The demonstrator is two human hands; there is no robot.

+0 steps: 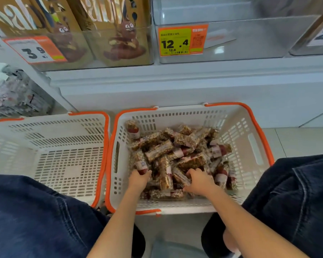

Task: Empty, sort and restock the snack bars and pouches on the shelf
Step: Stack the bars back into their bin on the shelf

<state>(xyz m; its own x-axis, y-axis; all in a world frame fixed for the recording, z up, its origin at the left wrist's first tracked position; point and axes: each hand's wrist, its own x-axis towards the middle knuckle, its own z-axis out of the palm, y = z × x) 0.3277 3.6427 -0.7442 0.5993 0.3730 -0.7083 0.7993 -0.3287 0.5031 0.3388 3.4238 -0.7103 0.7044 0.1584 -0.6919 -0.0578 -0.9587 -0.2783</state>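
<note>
Down in the right basket, her left hand grips one snack bar; right hand curls around another bar.

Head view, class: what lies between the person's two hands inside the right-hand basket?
In the head view, snack bars in clear wrappers fill the stretch between the left hand and right hand, piled on the floor of the basket.

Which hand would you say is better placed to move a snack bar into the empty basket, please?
The left hand, probably: it already grips a snack bar and lies nearer the empty basket than the right hand.
</note>
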